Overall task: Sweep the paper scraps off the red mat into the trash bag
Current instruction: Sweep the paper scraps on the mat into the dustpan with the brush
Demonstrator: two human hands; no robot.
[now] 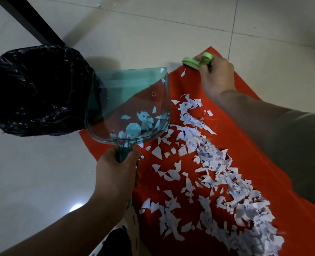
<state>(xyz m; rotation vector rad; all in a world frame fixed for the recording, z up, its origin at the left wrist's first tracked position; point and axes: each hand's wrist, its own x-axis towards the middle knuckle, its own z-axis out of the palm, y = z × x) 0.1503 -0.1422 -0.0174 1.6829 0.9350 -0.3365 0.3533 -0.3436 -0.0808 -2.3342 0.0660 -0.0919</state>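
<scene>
Head view: the left hand (pixel 118 172) grips the handle of a translucent teal dustpan (pixel 127 100), which carries a few scraps at its handle end. The right hand (pixel 216 78) grips a green brush (pixel 196 61) at the far corner of the red mat (pixel 188 89). Most paper scraps (pixel 217 172) lie in a long band down the mat (collection appears to be at an early stage). The next move calls for setting the pan lip flat on the mat and brushing scraps toward it. The black trash bag (pixel 36 89) stands just beside the pan, on the tiled floor (pixel 42 172). A dark table leg (pixel 29 21) behind the bag limits approach from that side.
</scene>
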